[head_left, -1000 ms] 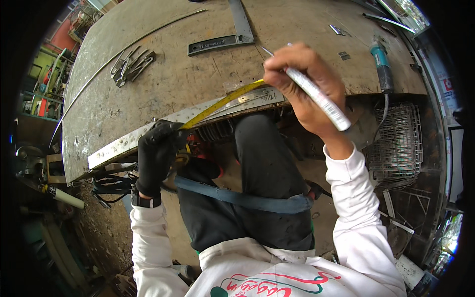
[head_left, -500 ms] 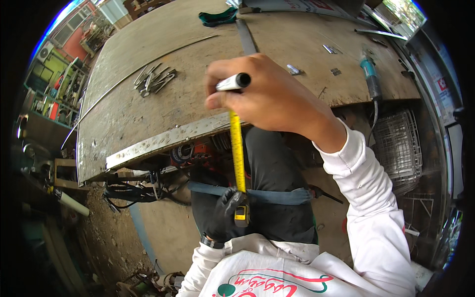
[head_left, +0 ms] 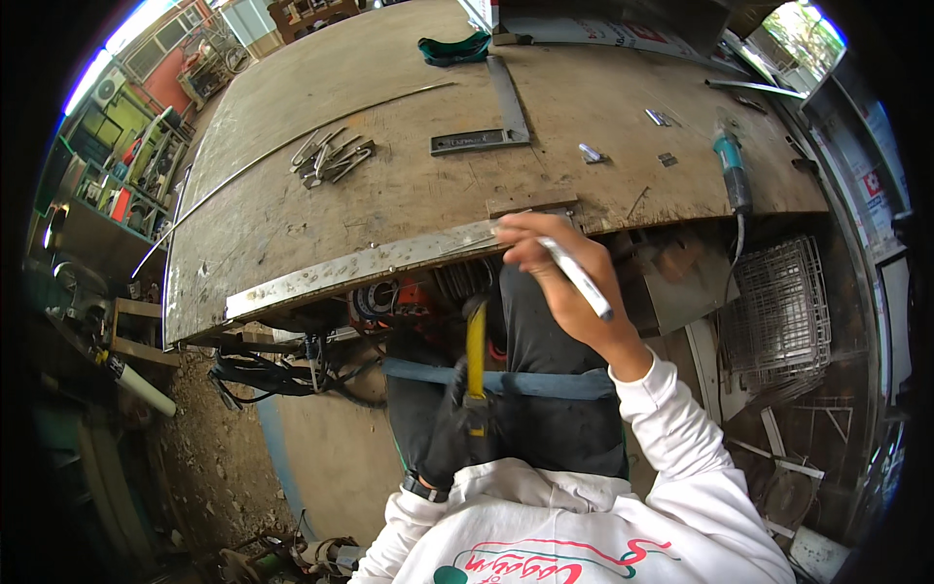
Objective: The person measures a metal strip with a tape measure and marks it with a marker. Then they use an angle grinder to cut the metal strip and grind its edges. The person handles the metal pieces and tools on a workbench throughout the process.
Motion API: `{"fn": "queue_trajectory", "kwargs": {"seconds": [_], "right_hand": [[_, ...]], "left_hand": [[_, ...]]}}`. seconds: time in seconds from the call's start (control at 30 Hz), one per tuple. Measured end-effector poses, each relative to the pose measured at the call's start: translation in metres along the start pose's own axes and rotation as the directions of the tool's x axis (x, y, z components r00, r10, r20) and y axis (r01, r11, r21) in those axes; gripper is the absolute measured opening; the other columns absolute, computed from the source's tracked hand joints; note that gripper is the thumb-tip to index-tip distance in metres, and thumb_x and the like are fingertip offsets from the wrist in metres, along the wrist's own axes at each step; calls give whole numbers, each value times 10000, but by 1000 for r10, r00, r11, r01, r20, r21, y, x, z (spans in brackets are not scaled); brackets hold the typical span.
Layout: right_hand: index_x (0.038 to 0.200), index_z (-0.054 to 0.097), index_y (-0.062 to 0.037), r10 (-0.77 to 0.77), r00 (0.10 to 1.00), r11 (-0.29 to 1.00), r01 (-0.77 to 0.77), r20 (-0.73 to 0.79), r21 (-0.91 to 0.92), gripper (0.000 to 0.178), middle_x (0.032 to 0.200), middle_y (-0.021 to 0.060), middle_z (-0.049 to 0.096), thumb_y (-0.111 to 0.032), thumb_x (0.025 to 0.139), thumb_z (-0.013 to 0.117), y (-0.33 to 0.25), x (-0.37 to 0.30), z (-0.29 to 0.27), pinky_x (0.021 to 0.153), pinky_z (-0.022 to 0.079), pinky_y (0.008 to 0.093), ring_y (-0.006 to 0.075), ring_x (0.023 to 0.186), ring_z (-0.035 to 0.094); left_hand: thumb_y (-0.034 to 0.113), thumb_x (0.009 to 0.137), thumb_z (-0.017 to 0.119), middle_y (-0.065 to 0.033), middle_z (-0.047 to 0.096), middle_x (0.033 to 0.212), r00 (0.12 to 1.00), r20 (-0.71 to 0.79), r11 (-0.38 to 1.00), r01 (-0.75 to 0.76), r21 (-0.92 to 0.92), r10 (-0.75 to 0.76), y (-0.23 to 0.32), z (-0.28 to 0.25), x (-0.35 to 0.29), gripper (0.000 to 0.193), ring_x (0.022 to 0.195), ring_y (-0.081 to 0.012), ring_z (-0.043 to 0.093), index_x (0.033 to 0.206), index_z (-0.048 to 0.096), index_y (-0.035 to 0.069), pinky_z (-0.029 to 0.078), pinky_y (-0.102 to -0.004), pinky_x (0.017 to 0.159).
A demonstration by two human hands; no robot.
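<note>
My gloved left hand (head_left: 449,420) is closed around a tape measure (head_left: 477,414) over my lap. Its yellow blade (head_left: 475,352) sticks up a short way toward the table edge. A white marker (head_left: 584,282) is held in my bare right hand (head_left: 556,282), its dark end pointing back toward me. The fingertips of that hand are by the metal strip (head_left: 360,263) along the table's front edge, and whether they touch it I cannot tell. Just beyond them lies a small flat wooden piece (head_left: 530,203). A try square (head_left: 514,112) rests farther back.
On the wooden table (head_left: 292,224) lie a thin rod (head_left: 321,125), a heap of bent metal pieces (head_left: 331,158), green goggles (head_left: 454,51) and a teal angle grinder (head_left: 730,161). A wire rack (head_left: 783,302) stands at the right. Cables (head_left: 263,375) hang below the front edge.
My right hand has moved down and right with the marker, away from the tape blade, uncovering the try square. Less of the blade is out. My left hand stays on my lap.
</note>
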State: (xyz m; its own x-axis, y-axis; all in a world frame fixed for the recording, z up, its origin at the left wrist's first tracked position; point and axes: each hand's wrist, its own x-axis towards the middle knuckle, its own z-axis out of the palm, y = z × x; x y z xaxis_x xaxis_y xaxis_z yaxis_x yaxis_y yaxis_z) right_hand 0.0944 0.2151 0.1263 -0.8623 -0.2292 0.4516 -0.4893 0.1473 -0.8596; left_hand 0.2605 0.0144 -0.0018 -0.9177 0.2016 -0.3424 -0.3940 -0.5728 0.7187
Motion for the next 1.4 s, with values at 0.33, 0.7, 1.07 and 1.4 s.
{"fn": "queue_trajectory", "kwargs": {"seconds": [0.33,0.7,1.07,1.4], "right_hand": [[1259,660,-25,422,906,875,-417,-36,-247,609,1429,223,685,-401,854,916,22,-193,-74,1121,506,445,380,1337,661],[1190,708,-23,-32,991,800,-54,-133,-598,435,1083,157,709,-209,850,905,5,-171,-34,824,540,445,358,951,660],[1073,671,-153,-626,585,503,808,516,-307,263,1187,60,667,-187,824,748,-54,112,113,1029,536,437,273,1127,667],[1290,696,-181,-315,926,913,356,210,-198,292,1273,98,724,-305,1027,695,102,151,183,998,554,447,303,1156,697]], "left_hand": [[390,947,798,-196,629,1246,774,-227,716,-374,589,591,161,-78,79,868,1115,-296,634,1597,350,29,527,-407,980],[520,851,838,-201,679,1310,533,36,-213,273,938,845,241,-174,213,801,1255,-422,617,1481,558,111,448,-534,1087],[590,1140,404,-70,691,1273,934,35,908,-353,225,355,230,-118,141,681,1134,-204,660,1475,578,24,507,-406,1051],[367,1113,615,19,591,854,846,-213,858,-422,292,489,409,-267,220,448,710,-82,531,1356,633,-9,465,-240,633]]}}
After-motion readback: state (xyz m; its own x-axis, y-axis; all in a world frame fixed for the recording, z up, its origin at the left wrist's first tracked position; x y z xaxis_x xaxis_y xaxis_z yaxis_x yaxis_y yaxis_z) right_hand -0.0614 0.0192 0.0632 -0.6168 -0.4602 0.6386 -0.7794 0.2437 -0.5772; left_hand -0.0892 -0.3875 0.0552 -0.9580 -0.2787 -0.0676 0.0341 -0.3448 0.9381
